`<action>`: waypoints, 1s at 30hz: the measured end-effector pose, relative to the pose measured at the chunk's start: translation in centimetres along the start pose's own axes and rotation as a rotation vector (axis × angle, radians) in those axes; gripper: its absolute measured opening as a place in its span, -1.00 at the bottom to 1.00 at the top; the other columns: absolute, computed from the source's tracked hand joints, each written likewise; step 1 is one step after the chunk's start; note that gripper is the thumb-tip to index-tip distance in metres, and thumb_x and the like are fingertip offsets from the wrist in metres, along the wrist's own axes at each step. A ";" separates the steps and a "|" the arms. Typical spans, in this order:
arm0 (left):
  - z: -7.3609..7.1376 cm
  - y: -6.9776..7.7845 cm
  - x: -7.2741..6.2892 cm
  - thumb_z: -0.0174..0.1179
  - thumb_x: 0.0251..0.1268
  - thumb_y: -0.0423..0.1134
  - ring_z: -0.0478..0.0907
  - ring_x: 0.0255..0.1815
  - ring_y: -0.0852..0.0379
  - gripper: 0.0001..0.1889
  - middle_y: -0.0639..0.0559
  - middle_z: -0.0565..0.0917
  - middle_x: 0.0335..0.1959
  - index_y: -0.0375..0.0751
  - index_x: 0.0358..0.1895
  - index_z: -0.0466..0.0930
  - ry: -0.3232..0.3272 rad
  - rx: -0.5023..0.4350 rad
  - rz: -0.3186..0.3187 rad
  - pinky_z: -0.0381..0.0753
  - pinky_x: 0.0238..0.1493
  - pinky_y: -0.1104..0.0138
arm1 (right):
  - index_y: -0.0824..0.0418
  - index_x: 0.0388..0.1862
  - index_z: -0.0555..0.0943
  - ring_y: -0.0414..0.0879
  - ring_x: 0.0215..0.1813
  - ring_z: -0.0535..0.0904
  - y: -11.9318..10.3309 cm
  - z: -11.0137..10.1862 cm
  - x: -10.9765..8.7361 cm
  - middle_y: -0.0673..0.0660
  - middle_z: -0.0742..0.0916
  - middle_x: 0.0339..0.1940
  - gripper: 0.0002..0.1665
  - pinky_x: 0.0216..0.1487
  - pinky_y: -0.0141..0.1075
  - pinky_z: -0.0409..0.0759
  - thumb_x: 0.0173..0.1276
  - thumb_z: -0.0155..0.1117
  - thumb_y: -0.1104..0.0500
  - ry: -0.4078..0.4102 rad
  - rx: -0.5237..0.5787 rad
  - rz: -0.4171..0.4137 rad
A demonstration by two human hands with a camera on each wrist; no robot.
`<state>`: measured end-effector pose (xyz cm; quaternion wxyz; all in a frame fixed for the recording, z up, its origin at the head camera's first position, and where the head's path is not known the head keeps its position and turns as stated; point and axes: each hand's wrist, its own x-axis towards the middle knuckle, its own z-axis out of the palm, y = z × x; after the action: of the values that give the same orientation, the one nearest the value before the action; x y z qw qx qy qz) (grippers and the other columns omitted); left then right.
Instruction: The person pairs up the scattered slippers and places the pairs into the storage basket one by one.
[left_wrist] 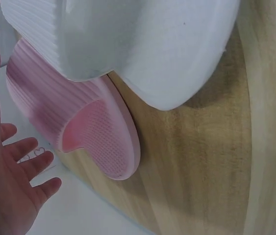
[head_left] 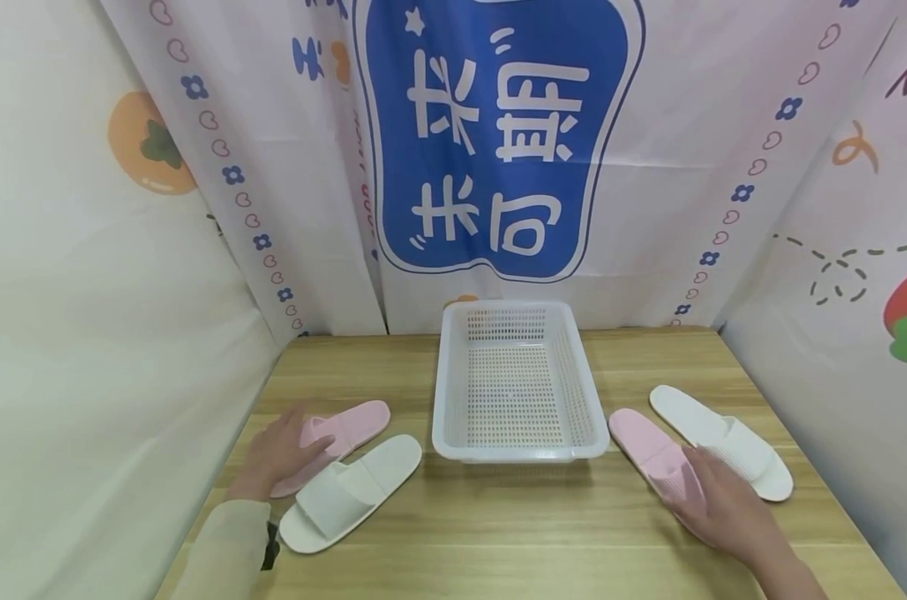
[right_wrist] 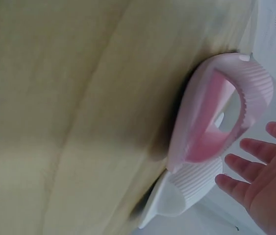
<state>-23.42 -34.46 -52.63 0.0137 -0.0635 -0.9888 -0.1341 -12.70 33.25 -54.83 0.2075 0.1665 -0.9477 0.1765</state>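
Observation:
On the left of the table, my left hand [head_left: 281,454] hovers over a pink slipper [head_left: 359,422] with its fingers spread; in the left wrist view the fingers stand apart from the pink strap [left_wrist: 49,93]. A white slipper [head_left: 341,500] lies beside that pink one, nearer the front. Over on the right, my right hand [head_left: 724,504] reaches over a second pink slipper [head_left: 641,437], partly covering its strap and heel. The right wrist view shows loose, parted fingers [right_wrist: 248,169] close to this slipper, holding nothing. Another white slipper [head_left: 754,458] lies just beyond it to the right.
A white perforated plastic basket [head_left: 448,383] stands at the back middle of the wooden table [head_left: 491,533], between the two groups of slippers. Printed cloth [head_left: 678,150] hangs behind the table and along both sides.

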 end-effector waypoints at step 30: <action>0.7 -0.5 -0.3 0.34 0.04 0.23 0.55 -0.03 -0.04 -0.19 -0.11 0.62 0.01 -0.25 0.27 0.40 -0.097 -0.238 -0.019 0.52 0.03 -0.03 | 0.53 0.25 0.31 0.46 0.11 0.42 0.4 2.1 -0.9 0.58 0.49 0.12 0.13 0.01 0.29 0.42 -0.20 0.65 0.00 0.007 -0.001 0.124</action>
<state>-23.23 -34.80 -53.50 -0.0431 -0.0620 -0.9659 -0.2475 -12.82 32.98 -57.17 0.1994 0.1069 -0.9555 0.1893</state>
